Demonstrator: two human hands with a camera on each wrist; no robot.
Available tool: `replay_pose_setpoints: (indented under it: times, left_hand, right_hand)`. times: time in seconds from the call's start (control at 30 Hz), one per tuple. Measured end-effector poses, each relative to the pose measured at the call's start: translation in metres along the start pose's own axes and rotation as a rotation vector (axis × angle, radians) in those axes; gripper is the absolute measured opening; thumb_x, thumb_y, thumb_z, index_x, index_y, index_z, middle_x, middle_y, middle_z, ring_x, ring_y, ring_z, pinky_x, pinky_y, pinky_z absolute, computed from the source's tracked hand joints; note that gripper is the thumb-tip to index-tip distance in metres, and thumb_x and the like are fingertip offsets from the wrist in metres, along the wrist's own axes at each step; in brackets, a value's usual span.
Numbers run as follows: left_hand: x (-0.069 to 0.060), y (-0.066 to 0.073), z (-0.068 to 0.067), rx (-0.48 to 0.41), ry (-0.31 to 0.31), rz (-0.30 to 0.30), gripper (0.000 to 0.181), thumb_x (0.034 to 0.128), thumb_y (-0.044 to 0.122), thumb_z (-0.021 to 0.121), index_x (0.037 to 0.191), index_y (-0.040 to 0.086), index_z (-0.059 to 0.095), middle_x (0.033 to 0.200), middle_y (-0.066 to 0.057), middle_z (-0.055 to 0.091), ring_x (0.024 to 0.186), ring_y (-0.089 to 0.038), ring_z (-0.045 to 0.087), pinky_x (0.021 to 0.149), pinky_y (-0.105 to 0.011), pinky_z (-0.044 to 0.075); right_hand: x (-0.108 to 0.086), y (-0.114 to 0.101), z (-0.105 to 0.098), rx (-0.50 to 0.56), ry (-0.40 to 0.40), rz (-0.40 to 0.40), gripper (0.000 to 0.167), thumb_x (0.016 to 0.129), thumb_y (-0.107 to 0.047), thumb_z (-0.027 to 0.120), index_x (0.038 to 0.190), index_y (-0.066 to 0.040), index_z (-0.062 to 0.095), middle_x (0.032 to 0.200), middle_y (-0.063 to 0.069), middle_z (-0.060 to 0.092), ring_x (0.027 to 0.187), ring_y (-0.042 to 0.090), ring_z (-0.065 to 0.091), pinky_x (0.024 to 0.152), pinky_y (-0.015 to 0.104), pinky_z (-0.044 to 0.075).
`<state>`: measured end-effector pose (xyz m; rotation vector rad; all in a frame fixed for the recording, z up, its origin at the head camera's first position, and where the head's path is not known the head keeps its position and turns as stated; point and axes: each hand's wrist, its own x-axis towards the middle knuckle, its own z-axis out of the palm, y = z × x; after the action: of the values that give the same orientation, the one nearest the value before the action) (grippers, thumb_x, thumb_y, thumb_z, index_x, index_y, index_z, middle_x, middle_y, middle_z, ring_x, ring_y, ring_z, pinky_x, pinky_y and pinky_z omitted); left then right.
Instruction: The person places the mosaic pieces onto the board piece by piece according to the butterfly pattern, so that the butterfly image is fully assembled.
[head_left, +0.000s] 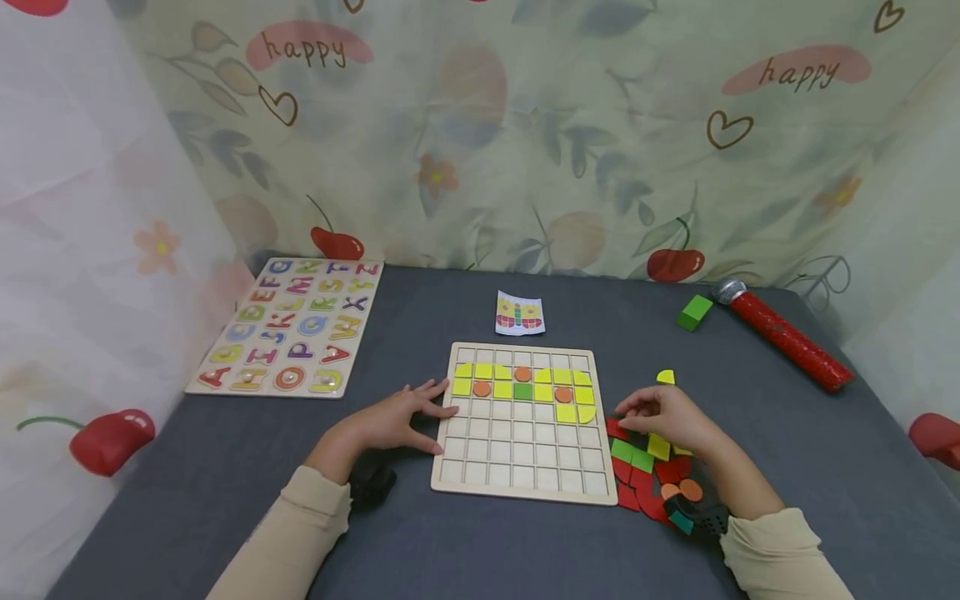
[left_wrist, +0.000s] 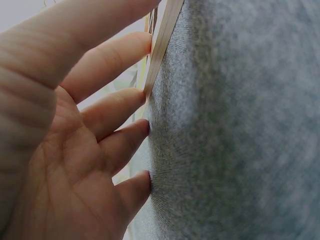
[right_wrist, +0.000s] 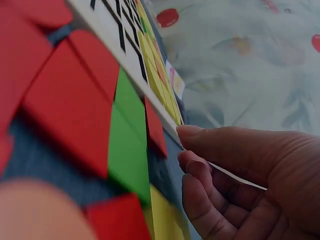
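A wooden grid board (head_left: 501,457) has several yellow pieces (head_left: 565,412), three orange discs (head_left: 482,389) and one green square (head_left: 522,391) in its upper rows. My left hand (head_left: 390,421) is spread at its left edge, fingertips against the wooden side (left_wrist: 162,47) in the left wrist view. Just off the board's right side, my right hand (head_left: 671,419) hovers with bent fingers above loose pieces; in the right wrist view I see no piece between the thumb and fingers (right_wrist: 197,167). Under and beside it lie red pieces (head_left: 640,479), green squares (head_left: 632,456) and yellow ones (head_left: 658,447).
Behind the board lies a small picture card (head_left: 519,314). An alphabet board (head_left: 288,333) is at the back left. A green block (head_left: 695,312) and a red microphone (head_left: 787,337) lie at the back right, beside a wire stand (head_left: 823,279). Patterned cloth (head_left: 480,150) hangs behind the table.
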<state>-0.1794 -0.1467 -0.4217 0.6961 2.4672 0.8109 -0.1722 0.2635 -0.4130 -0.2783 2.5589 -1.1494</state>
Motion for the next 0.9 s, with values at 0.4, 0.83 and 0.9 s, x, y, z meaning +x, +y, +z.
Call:
replay_pose_setpoints:
  times: [0.4,0.83,0.9]
  left_hand:
    - [0.000,0.000,0.001,0.003,0.000,-0.002,0.067,0.0748,0.033,0.077,0.135,0.019,0.050,0.156,-0.004,0.019,0.146,-0.027,0.004,0.116,-0.054,0.001]
    - [-0.001,0.002,0.001,-0.002,0.003,-0.008,0.067,0.0747,0.033,0.077,0.135,0.018,0.051,0.156,-0.005,0.019,0.146,-0.029,0.004,0.116,-0.055,0.001]
    - [-0.001,0.002,0.001,-0.006,0.002,-0.002,0.067,0.0748,0.032,0.077,0.135,0.017,0.051,0.156,-0.006,0.019,0.146,-0.030,0.004,0.116,-0.056,0.001]
  right_hand:
    - [-0.030,0.026,-0.020,-0.040,0.061,0.038,0.035,0.084,-0.020,0.069,0.109,0.004,0.065,0.090,0.007,0.065,0.068,0.009,0.053,0.059,0.021,0.048]
    - [-0.035,0.032,-0.023,-0.115,0.059,0.020,0.030,0.083,-0.016,0.070,0.106,0.002,0.067,0.083,0.006,0.062,0.064,0.009,0.048,0.055,0.020,0.043]
    - [-0.034,0.031,-0.022,-0.111,0.046,0.027,0.028,0.083,-0.017,0.070,0.103,0.002,0.066,0.084,0.006,0.062,0.066,0.009,0.049,0.057,0.020,0.044]
